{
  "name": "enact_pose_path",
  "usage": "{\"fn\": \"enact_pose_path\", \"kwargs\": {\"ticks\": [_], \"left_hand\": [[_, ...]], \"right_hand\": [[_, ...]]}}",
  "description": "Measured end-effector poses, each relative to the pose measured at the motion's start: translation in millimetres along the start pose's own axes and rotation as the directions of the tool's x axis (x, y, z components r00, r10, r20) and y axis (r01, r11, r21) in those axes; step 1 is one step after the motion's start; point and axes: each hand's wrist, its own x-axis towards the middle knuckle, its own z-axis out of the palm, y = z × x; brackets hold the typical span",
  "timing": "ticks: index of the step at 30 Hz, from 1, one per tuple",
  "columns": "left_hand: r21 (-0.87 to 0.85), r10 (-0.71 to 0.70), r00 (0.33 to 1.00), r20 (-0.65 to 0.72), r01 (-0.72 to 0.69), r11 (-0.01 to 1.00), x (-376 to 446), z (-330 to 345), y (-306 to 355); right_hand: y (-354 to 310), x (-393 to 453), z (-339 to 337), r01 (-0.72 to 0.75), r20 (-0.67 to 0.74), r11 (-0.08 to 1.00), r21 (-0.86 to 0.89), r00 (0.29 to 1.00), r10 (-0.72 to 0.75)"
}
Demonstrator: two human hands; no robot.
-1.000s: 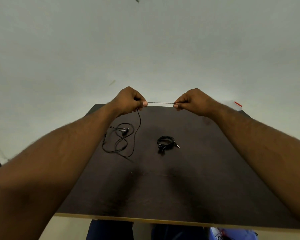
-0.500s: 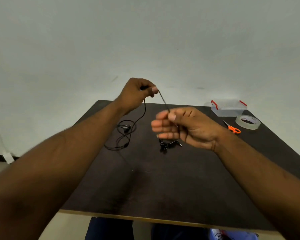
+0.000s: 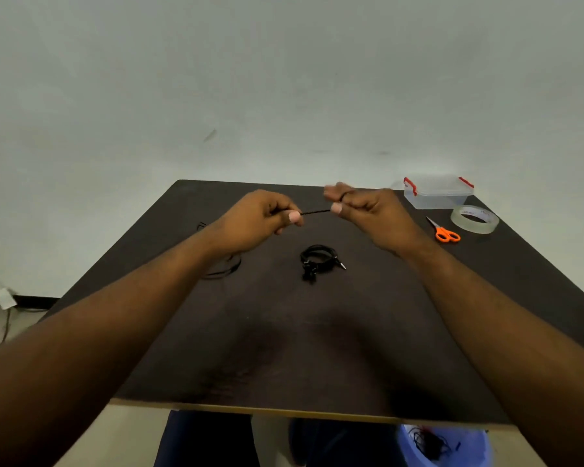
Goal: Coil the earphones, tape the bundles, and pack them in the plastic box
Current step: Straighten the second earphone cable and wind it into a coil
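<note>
Both hands are raised over the far middle of the dark table [image 3: 317,332]. My left hand [image 3: 260,220] and my right hand [image 3: 364,210] each pinch a black earphone cable [image 3: 315,212], and a short stretch of it runs taut between them. The rest of that cable lies in loose loops [image 3: 226,267] on the table under my left forearm, mostly hidden. A coiled black earphone bundle [image 3: 319,261] lies on the table below my hands. The clear plastic box [image 3: 435,193] with red latches stands at the far right corner.
A roll of clear tape [image 3: 474,219] and orange-handled scissors [image 3: 444,232] lie just in front of the box. A blue tub [image 3: 445,444] holding black cables sits on the floor below the table's near edge. A pale wall rises behind the table.
My right hand has risen from mid-table with spread fingers and now pinches the cable close to my left hand, which has dropped lower. The cable span between them is short again.
</note>
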Motion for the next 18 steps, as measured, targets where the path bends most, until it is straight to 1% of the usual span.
{"fn": "enact_pose_path", "kwargs": {"ticks": [1, 3, 5, 6, 7, 8, 9, 10, 11, 12, 13, 14, 15, 16, 17, 18], "left_hand": [[0.058, 0.001, 1.0, 0.012, -0.002, 0.998, -1.9, -3.4, 2.5], [0.119, 0.014, 0.999, 0.04, -0.019, 0.993, -4.2, -8.4, 9.9], [0.132, 0.056, 0.998, 0.043, -0.061, 0.989, -4.4, -11.4, 18.1], [0.134, 0.087, 0.996, 0.028, -0.09, 0.987, -4.2, -12.2, 21.8], [0.135, 0.122, 0.992, 0.008, -0.122, 0.983, -3.0, -12.4, 24.5], [0.139, 0.158, 0.987, -0.012, -0.155, 0.978, -0.6, -11.3, 25.4], [0.136, 0.184, 0.983, -0.027, -0.179, 0.974, 2.0, -8.6, 25.1], [0.118, 0.198, 0.98, -0.034, -0.193, 0.974, 4.5, -4.6, 23.5], [0.068, 0.205, 0.978, -0.033, -0.202, 0.977, 5.6, 0.1, 22.4], [-0.007, 0.209, 0.977, -0.032, -0.209, 0.978, 5.4, 5.5, 20.8], [-0.101, 0.208, 0.978, -0.032, -0.21, 0.972, 2.7, 11.6, 20.8], [-0.196, 0.196, 0.98, -0.031, -0.199, 0.96, -1.4, 18.2, 21.5], [-0.277, 0.167, 0.986, -0.022, -0.167, 0.946, -6.2, 25.1, 22.1], [-0.318, 0.118, 0.993, -0.014, -0.116, 0.941, -10.8, 31.8, 22.1], [-0.345, 0.074, 0.997, -0.005, -0.071, 0.936, -15.5, 38.6, 21.7], [-0.366, 0.053, 0.999, -0.002, -0.05, 0.929, -19.4, 45.0, 19.7]], "right_hand": [[9.7, -3.4, -0.6, -0.024, 0.067, 0.996, -0.081, 0.997, 0.03], [21.0, -10.7, 1.5, -0.061, 0.159, 0.983, -0.171, 0.983, 0.089], [23.8, -15.7, 8.5, -0.114, 0.222, 0.982, -0.153, 0.964, 0.147], [19.9, -17.5, 14.4, -0.181, 0.268, 0.98, -0.085, 0.943, 0.197], [13.9, -19.0, 21.0, -0.284, 0.321, 0.959, 0.005, 0.909, 0.267], [6.3, -23.4, 26.6, -0.399, 0.396, 0.91, 0.111, 0.858, 0.328], [-0.4, -29.0, 31.8, -0.502, 0.482, 0.839, 0.21, 0.8, 0.358], [-8.9, -35.5, 36.4, -0.573, 0.561, 0.767, 0.288, 0.75, 0.35], [-16.1, -41.5, 40.4, -0.61, 0.614, 0.708, 0.357, 0.724, 0.314], [-22.6, -47.0, 43.9, -0.611, 0.635, 0.657, 0.441, 0.73, 0.253], [-29.4, -51.2, 46.7, -0.585, 0.621, 0.608, 0.537, 0.762, 0.185], [-36.4, -54.0, 48.7, -0.533, 0.576, 0.553, 0.64, 0.81, 0.114], [-42.6, -54.7, 50.0, -0.46, 0.501, 0.495, 0.737, 0.864, 0.056], [-48.0, -54.0, 50.8, -0.372, 0.41, 0.437, 0.819, 0.912, 0.009], [-51.2, -52.5, 51.0, -0.278, 0.311, 0.39, 0.878, 0.95, -0.022], [-53.0, -50.0, 50.8, -0.191, 0.217, 0.371, 0.909, 0.976, -0.031]]}}
